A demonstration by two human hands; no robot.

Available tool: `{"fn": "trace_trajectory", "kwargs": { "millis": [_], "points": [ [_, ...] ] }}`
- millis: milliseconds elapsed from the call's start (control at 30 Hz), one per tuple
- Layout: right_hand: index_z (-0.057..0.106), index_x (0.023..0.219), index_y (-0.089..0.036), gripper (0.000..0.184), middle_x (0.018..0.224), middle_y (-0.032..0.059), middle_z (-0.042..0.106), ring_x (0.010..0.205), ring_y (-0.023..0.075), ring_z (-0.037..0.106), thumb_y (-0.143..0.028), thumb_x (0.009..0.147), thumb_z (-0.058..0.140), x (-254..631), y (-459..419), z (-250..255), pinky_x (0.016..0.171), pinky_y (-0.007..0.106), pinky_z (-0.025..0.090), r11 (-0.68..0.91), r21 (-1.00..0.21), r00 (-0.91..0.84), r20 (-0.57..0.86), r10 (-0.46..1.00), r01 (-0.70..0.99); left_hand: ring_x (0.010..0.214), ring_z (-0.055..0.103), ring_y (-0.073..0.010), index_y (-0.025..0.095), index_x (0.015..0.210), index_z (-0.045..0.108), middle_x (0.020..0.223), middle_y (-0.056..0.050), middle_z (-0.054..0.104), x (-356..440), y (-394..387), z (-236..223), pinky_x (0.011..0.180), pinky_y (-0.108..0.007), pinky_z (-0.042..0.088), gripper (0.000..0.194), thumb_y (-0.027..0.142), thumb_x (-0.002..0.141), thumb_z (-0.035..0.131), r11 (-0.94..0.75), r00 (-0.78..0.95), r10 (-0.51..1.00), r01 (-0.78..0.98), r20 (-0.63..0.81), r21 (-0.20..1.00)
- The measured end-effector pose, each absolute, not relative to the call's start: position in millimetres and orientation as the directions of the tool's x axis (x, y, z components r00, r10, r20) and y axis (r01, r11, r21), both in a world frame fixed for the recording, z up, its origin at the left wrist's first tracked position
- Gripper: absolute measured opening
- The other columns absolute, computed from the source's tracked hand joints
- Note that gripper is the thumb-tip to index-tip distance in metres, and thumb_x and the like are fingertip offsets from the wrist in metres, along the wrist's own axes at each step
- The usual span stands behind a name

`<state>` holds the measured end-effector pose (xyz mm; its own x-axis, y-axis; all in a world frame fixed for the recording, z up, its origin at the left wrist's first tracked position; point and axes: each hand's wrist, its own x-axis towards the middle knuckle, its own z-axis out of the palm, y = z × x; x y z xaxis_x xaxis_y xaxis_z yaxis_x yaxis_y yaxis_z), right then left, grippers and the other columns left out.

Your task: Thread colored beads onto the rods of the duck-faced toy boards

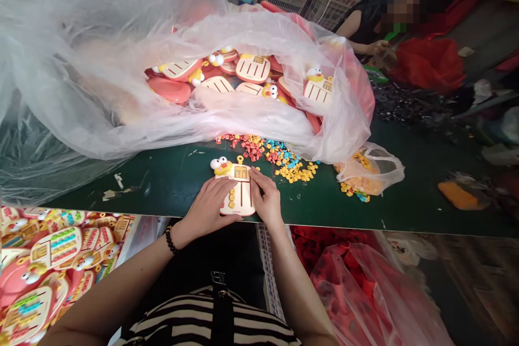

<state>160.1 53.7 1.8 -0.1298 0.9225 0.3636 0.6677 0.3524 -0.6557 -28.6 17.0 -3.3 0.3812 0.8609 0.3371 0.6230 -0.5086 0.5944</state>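
Observation:
A cream toy board (245, 206) with a yellow duck-like head, big white eyes and slots lies on the green table in front of me. Yellow pieces (231, 198) sit in one of its slots. My left hand (208, 203) grips the board's left side, fingers over the face and thumb along the near edge. On the right side, my right hand (266, 194) is closed against the board with its fingertips near the upper right corner. Whether a small piece is between those fingertips is hidden. Loose red, blue and yellow pieces (298, 171) lie just beyond.
A large clear plastic bag (101, 81) full of similar toy boards (253, 68) spans the table's far side. A small bag of yellow pieces (360, 173) stands right. Filled boards (57, 248) are piled lower left; red plastic bags (357, 281) lie lower right. Another person (365, 27) sits across.

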Motion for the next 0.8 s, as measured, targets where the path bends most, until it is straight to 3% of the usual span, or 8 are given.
{"fn": "trace_trajectory", "kwargs": {
  "millis": [200, 400, 567, 667, 800],
  "points": [
    [0.067, 0.116, -0.026, 0.031, 0.123, 0.0051, 0.067, 0.112, 0.0207, 0.062, -0.025, 0.093, 0.047, 162.0, 53.4, 3.5, 0.098, 0.041, 0.047, 0.353, -0.642, -0.145, 0.354, 0.924, 0.68, 0.127, 0.047, -0.03, 0.019, 0.136, 0.037, 0.136, -0.014, 0.052, -28.2, 17.2, -4.7, 0.108, -0.048, 0.035, 0.076, 0.051, 0.076, 0.069, -0.488, 0.367, 0.873, 0.64, 0.322, 0.593],
    [0.065, 0.121, -0.025, 0.034, 0.123, 0.0055, 0.067, 0.119, 0.0234, 0.056, -0.024, 0.092, 0.048, 165.0, 36.3, 13.4, 0.098, 0.044, 0.046, 0.424, -0.523, -0.25, 0.371, 0.894, 0.74, 0.127, 0.049, -0.0305, 0.019, 0.14, 0.03, 0.136, -0.014, 0.051, -27.5, 17.6, -7.9, 0.108, -0.049, 0.038, 0.084, 0.049, 0.073, 0.072, -0.482, 0.349, 0.876, 0.624, 0.333, 0.615],
    [0.059, 0.127, -0.026, 0.037, 0.129, 0.0052, 0.063, 0.135, 0.0277, 0.042, -0.024, 0.093, 0.047, 148.8, 31.2, 14.8, 0.104, 0.051, 0.036, 0.485, -0.479, -0.38, 0.304, 0.873, 0.731, 0.137, 0.037, -0.0314, 0.022, 0.146, 0.017, 0.148, -0.017, 0.037, -26.5, 17.2, -11.2, 0.109, -0.049, 0.038, 0.096, 0.05, 0.073, 0.073, -0.456, 0.286, 0.89, 0.585, 0.355, 0.67],
    [0.066, 0.115, -0.027, 0.029, 0.119, 0.0036, 0.069, 0.131, 0.0262, 0.047, -0.023, 0.092, 0.048, 142.6, 35.6, 14.2, 0.105, 0.053, 0.031, 0.499, -0.535, -0.381, 0.323, 0.866, 0.682, 0.14, 0.032, -0.031, 0.023, 0.148, 0.012, 0.151, -0.017, 0.031, -25.6, 16.8, -12.5, 0.109, -0.047, 0.039, 0.103, 0.049, 0.071, 0.075, -0.433, 0.254, 0.901, 0.567, 0.352, 0.701],
    [0.071, 0.093, -0.026, 0.015, 0.104, 0.0021, 0.074, 0.119, 0.0252, 0.056, -0.027, 0.088, 0.057, 146.0, 37.1, 15.2, 0.106, 0.051, 0.033, 0.552, -0.603, -0.368, 0.411, 0.834, 0.577, 0.135, 0.04, -0.0306, 0.022, 0.148, 0.011, 0.146, -0.017, 0.04, -26.0, 17.9, -12.2, 0.108, -0.048, 0.04, 0.107, 0.047, 0.068, 0.078, -0.45, 0.288, 0.893, 0.564, 0.345, 0.693]
  ]
}}
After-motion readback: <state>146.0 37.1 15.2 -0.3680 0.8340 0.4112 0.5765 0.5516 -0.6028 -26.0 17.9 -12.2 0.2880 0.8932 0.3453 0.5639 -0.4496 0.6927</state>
